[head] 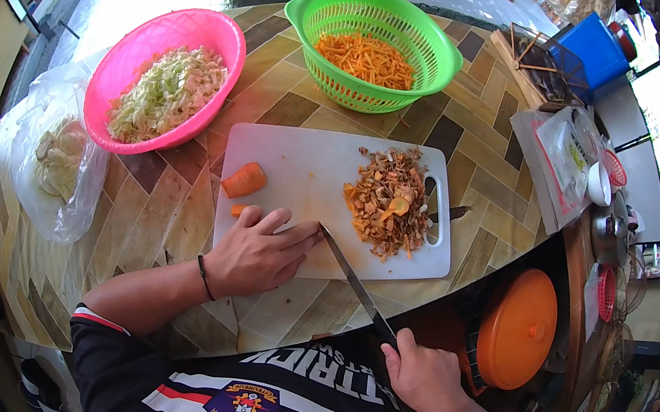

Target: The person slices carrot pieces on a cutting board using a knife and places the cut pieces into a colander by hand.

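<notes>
My right hand [423, 374] is closed round the handle of a kitchen knife [357, 285], whose tip meets the fingertips of my left hand [263, 253]. The left hand rests low over the white cutting board [330, 162]; whether something lies beneath its fingers is hidden. A peeled carrot piece [245, 180] and a smaller carrot piece [237, 210] lie at the board's left edge. Brown and orange vegetable scraps [387, 204] are heaped near the board's handle slot. Beyond it stand a green plastic colander [370, 96] of shredded carrot [366, 59] and a pink basket [228, 52] of chopped cabbage [162, 94].
A cabbage [60, 158] sits in a clear plastic bag [64, 225] at the table's left. An orange lidded container [516, 330] stands beyond the table's right edge. Plastic packaging [564, 157] and a wooden-framed item [523, 72] lie along the right side.
</notes>
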`<control>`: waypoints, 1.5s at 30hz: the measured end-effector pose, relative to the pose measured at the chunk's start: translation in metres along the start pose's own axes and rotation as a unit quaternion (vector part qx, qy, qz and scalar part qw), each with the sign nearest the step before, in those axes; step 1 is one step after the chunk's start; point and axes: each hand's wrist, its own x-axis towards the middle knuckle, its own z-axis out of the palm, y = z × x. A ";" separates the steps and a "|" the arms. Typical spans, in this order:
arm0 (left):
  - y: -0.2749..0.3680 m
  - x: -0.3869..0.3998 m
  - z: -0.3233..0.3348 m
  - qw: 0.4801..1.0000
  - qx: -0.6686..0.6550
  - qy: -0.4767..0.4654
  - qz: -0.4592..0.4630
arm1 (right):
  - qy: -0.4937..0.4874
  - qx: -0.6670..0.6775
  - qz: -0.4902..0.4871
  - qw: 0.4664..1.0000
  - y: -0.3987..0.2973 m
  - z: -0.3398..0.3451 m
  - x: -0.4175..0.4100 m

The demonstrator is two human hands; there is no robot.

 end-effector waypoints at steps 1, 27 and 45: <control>0.001 0.000 0.000 1.000 0.001 -0.001 -0.001 | 0.000 0.000 0.001 1.000 -0.002 -0.001 0.001; 0.004 0.008 -0.006 0.996 -0.040 -0.013 -0.073 | -0.010 0.046 -0.002 0.999 0.028 -0.029 -0.028; -0.010 0.050 -0.036 0.978 -0.146 -0.054 -0.141 | 0.353 -0.069 -0.097 0.928 0.078 0.015 0.010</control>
